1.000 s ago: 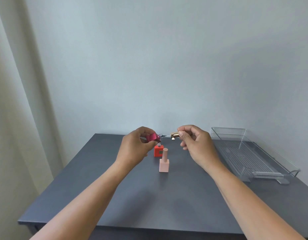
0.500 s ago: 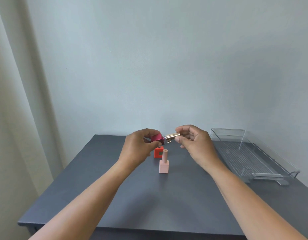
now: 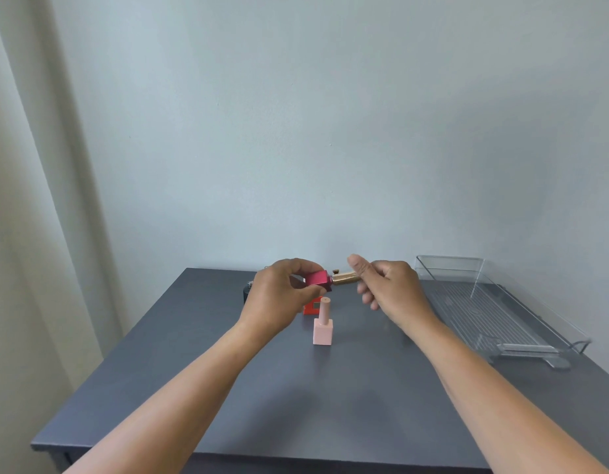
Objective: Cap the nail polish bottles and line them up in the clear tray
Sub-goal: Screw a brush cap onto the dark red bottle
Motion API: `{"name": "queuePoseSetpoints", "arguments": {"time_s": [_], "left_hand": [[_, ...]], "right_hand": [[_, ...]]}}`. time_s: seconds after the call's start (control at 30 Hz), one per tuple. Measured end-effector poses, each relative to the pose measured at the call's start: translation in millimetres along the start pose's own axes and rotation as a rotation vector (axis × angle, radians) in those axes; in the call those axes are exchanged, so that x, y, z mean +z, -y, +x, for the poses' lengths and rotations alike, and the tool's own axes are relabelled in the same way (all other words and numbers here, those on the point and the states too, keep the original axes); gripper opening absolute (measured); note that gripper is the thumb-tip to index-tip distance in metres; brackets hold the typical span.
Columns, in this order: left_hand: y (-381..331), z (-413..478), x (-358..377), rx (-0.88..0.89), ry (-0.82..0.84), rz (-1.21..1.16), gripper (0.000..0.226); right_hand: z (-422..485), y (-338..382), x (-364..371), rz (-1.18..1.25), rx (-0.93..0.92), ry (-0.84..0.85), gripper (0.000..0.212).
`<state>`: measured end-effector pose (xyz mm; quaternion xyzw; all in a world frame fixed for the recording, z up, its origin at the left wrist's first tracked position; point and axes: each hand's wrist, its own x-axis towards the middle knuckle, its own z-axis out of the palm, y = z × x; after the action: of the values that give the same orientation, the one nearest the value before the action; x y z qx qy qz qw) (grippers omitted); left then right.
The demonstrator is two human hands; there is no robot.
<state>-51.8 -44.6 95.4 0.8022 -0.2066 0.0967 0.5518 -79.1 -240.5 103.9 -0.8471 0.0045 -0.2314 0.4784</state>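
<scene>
From the head camera, the only view I have, my left hand point(image 3: 279, 295) is closed around the magenta bottle point(image 3: 318, 280), which I hold tipped on its side in the air above the grey table point(image 3: 296, 398). I keep its neck pointing right so that it meets the gold cap point(image 3: 345, 278) head-on. My right hand point(image 3: 386, 289) pinches that cap between thumb and fingertips, and the cap's open end sits against the bottle's neck. I judge the cap is seated and being twisted on, though I cannot tell how far the thread has taken. I hold both parts off the table because turning a cap goes easier with one hand bracing the body against the other.

Below my hands the pink bottle point(image 3: 322, 328) stands upright on the table with its tall cap on, so it looks ready to move. Just behind it the red bottle point(image 3: 311, 306) is partly hidden by my left hand, and I cannot tell if it is capped. A small dark object point(image 3: 247, 293) peeks out left of my left wrist; it is too hidden to name.

The clear tray point(image 3: 494, 309) lies at the right of the table, well apart from the bottles, and holds no bottle yet. It sits on my right side, so my capping hand can reach it.
</scene>
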Motion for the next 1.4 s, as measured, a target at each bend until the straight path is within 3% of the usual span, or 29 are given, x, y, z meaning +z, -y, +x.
{"name": "queuePoseSetpoints", "arguments": {"time_s": [0.17,0.23,0.37,0.53,0.8,0.9,1.17,1.4], "left_hand": [[1,1,0,-0.003,-0.015,0.020,0.029],[3,3,-1,-0.018,-0.029,0.029,0.026],[4,5,-2,-0.037,-0.033,0.053,0.026],[3,3,1,-0.019,-0.023,0.053,0.028],[1,1,2,0.002,-0.015,0.060,0.028],[2,2,-1,-0.010,-0.021,0.060,0.026],[4,1,-1,-0.024,-0.029,0.094,0.030],[2,-1,1,0.007,-0.022,0.112,0.032]], "right_hand": [[2,-2,-5,-0.119,0.049,0.126,0.079],[0,-4,-6,-0.050,0.018,0.163,0.069],[0,-8,-5,0.028,-0.072,0.183,0.027],[1,-6,-3,0.061,-0.079,0.134,0.007],[-1,3,-3,-0.067,0.019,0.103,0.062],[-1,5,-5,-0.131,-0.002,0.171,0.058],[-1,0,-1,-0.037,-0.097,0.148,0.006],[1,-4,1,-0.199,-0.067,0.118,0.050]]}}
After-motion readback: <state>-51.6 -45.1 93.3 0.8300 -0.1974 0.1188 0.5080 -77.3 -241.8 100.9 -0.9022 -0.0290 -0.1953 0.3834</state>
